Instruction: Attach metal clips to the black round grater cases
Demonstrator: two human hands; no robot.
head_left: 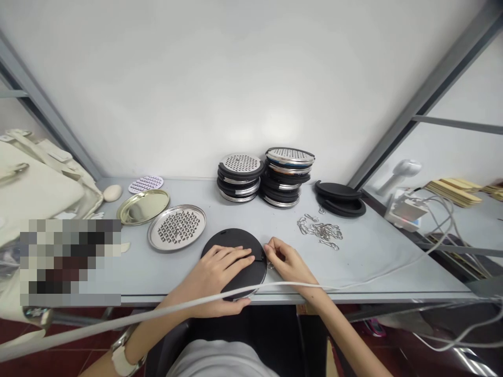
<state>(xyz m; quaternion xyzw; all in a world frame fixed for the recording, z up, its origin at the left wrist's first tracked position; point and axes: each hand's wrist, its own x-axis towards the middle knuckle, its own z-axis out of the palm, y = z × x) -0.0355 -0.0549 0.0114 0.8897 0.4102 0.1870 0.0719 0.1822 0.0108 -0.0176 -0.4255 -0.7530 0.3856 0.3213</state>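
A black round grater case [236, 238] lies near the table's front edge, its metal rim just showing at the lower right. My left hand [214, 272] grips it, fingers across the top and thumb at the front edge. At the case's right edge, my right hand [285, 256] is closed in a pinch. A bit of a small metal snap hook [270, 266] shows under those fingertips; the rest is hidden. Several loose snap hooks [324, 230] lie in a pile to the right. Left of the case rests a round metal grater plate [176, 228].
Two stacks of round graters, a left stack [240, 178] and a right stack [288, 178], stand by the wall. Black cases [341, 199] lie at right. A gold-coloured round plate [143, 207] and a white perforated disc [146, 184] sit left. A white cable [176, 303] crosses the foreground.
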